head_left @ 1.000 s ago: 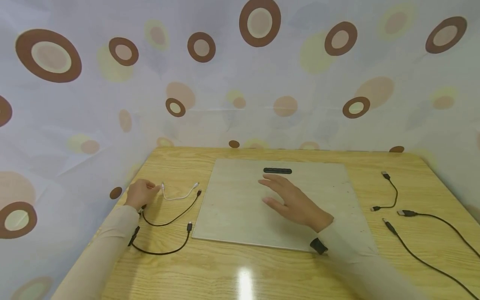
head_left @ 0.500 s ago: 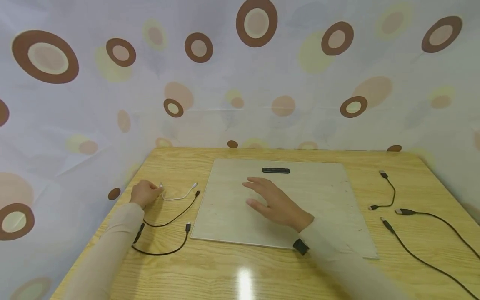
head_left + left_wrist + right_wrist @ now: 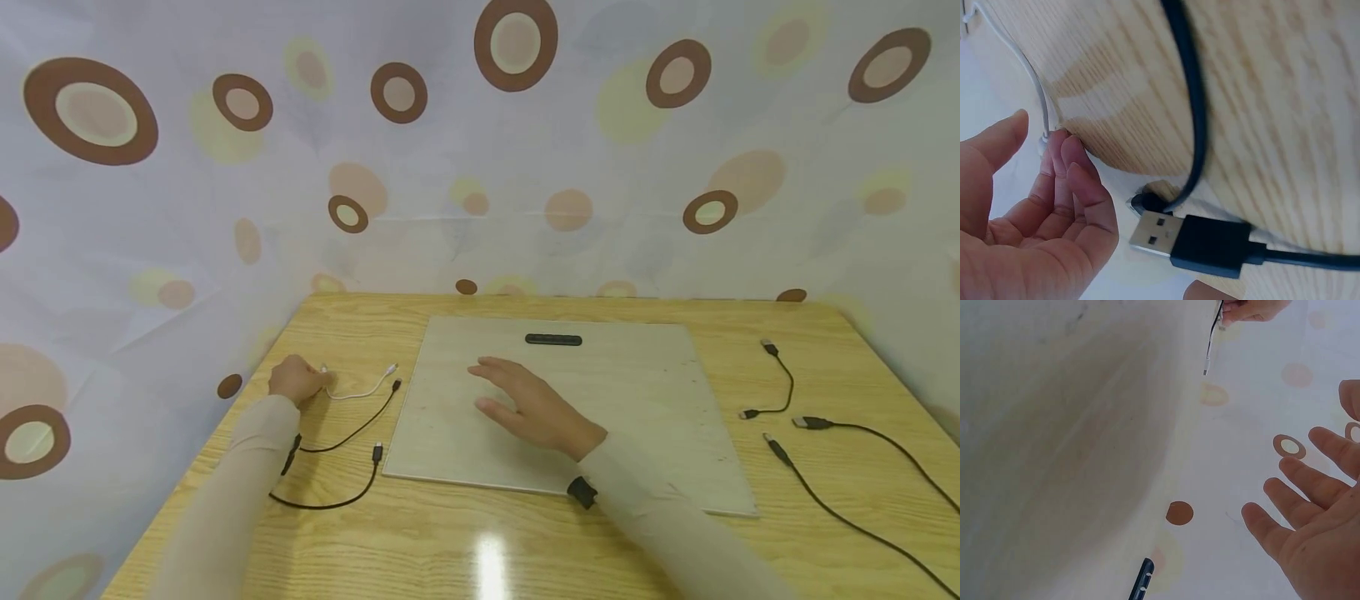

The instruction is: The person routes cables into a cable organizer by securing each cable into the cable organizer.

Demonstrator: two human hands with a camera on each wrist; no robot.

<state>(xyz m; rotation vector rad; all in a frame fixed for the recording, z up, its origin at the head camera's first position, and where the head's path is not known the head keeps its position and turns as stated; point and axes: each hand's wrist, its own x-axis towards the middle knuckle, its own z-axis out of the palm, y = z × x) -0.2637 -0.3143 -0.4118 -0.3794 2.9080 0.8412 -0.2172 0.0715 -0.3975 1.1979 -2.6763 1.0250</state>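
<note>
White, short, slim cable (image 3: pixel 351 397) lies towards the far-left part of the counter (image 3: pixel 360 321), its left end at the fingertips of my left hand (image 3: pixel 298 381). Those fingers are loosely bent, the thumb apart from them, so I have no firm pinch; lifting like this, I could let the small plug slip and drop.

Nearer the counter's front edge lie two thin black plastic cables, an upper one (image 3: pixel 362 428) and a lower one (image 3: pixel 327 507). My left sleeve hides their left ends from above; brushing low, it could drag both crooked.

Next is a flat, pale, rectangular board (image 3: pixel 637 400) with a rounded black bar (image 3: pixel 553 339) near its far edge. Above it hangs my right hand (image 3: pixel 536 408), fingers loosely spread, holding nothing. If that arm sagged, the black wrist device (image 3: pixel 582 492) could knock the board's front edge and shift it.

Towards the counter's right edge lie a short, bent black cable (image 3: pixel 791 385) and two longer black cables (image 3: pixel 885 440); swinging my right sleeve outward might catch the longer pair.
</note>
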